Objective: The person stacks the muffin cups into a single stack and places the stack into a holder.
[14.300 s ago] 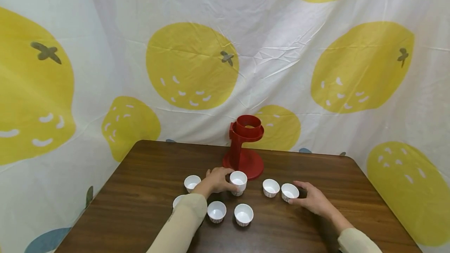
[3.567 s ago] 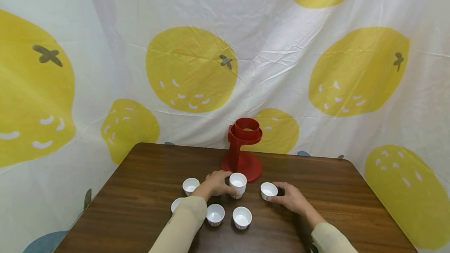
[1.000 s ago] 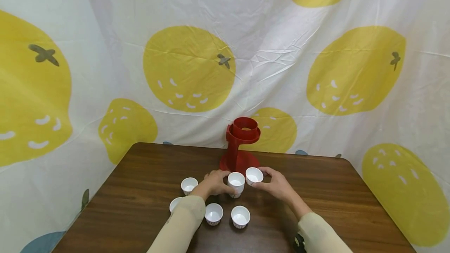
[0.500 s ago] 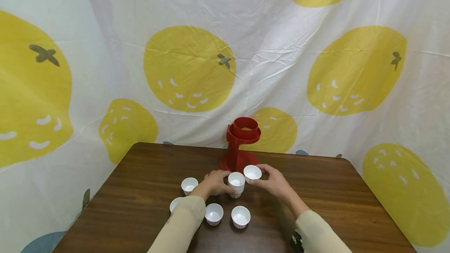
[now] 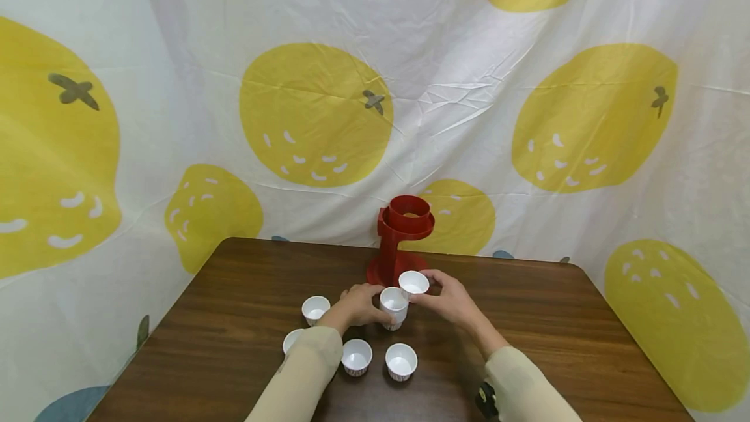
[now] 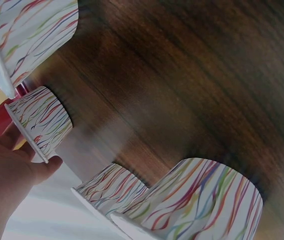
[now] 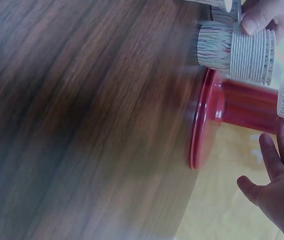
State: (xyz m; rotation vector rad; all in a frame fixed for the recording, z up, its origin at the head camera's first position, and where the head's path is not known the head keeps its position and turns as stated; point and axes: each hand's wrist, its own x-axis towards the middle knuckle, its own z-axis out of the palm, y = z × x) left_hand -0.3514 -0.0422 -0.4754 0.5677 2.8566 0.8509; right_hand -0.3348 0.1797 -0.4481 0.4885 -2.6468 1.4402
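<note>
Wht lemon-print cloth [image 5: 451, 109] hangs behind brn wood tbl [image 5: 539, 324].

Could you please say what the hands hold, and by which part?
The left hand holds stacked paper cups by their rims; the right hand, one paper cup by its side.

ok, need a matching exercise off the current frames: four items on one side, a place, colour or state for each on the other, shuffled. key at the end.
Column 1
1. Left grip
2. Right grip
3. Red stand
4. Tabletop

Column 2
A. Toward the far side, beyond the cups
B. Holds one raised cup
C. Dark brown with wood grain
D. Around the stacked cups

Pairs: 1-D, 2-B, 3-A, 4-C
</note>
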